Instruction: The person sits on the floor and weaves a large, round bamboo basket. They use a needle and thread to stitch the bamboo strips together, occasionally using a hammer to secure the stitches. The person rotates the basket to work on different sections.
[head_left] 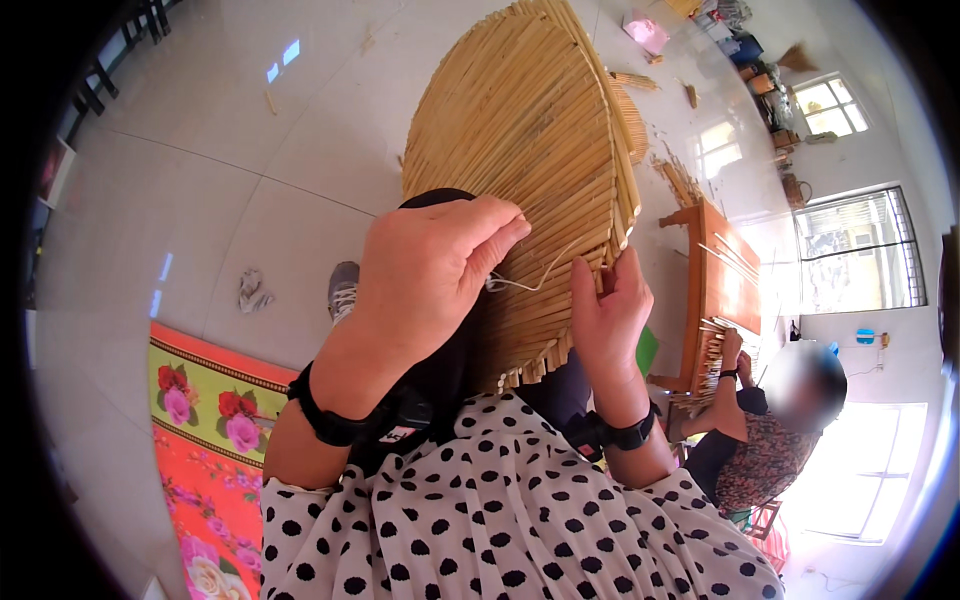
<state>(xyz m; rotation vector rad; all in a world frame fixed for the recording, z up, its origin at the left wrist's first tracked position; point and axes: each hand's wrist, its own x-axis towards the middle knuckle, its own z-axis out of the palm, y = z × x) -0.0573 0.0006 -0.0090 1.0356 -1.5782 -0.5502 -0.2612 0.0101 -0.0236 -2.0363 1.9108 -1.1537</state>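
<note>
A fan-shaped mat of straw-coloured sticks (505, 110) rests across my dark-clad lap, its rows lashed along a stepped edge. A thin pale cord (540, 284) loops over its lower right part. My left hand (430, 265) is closed above the mat, thumb and index pinched, with the cord coming out from beneath the fingers; the fingertips' exact grip is small to see. My right hand (612, 315) grips the mat's right edge where the cord runs, thumb on the near side and some fingers hidden behind the sticks.
A floral cloth (210, 420) lies at lower left; a grey rag (252, 292) is on the tiled floor. At right, a co-worker (760, 465) handles sticks at a wooden table (715, 270). Loose sticks (675, 180) and assorted items (760, 85) lie along the back.
</note>
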